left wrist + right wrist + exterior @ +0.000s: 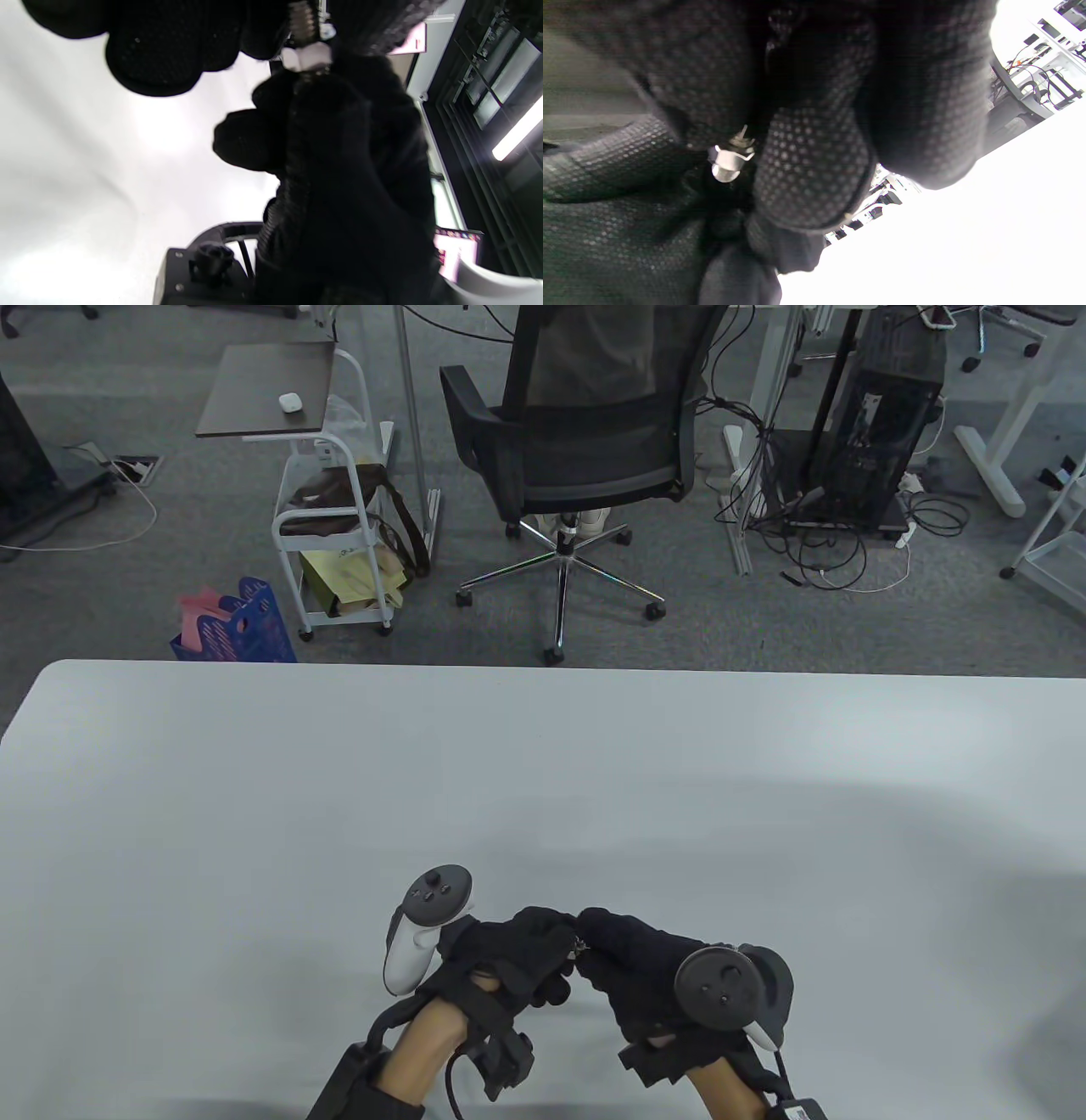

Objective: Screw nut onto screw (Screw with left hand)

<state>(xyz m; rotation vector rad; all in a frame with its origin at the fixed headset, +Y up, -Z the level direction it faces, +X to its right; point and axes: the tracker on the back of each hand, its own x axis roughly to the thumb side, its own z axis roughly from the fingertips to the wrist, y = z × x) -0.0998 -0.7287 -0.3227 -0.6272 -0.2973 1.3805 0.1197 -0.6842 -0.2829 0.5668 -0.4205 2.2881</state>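
Observation:
Both gloved hands meet low over the white table (254,814), fingertips together. A small metal screw (579,948) shows between them. In the left wrist view its threaded shaft (302,17) runs up among my left hand's fingers (152,55), and a pale silver nut (307,57) sits on it at the right hand's fingertips (339,127). My left hand (517,959) pinches the screw. My right hand (632,963) pinches the nut (727,161) between thumb and fingers (814,169). Most of both parts is hidden by the gloves.
The table's far edge (543,668) runs across the middle of the table view. Beyond it stand a black office chair (585,449), a white trolley (331,517) and a blue basket (242,628) on the floor.

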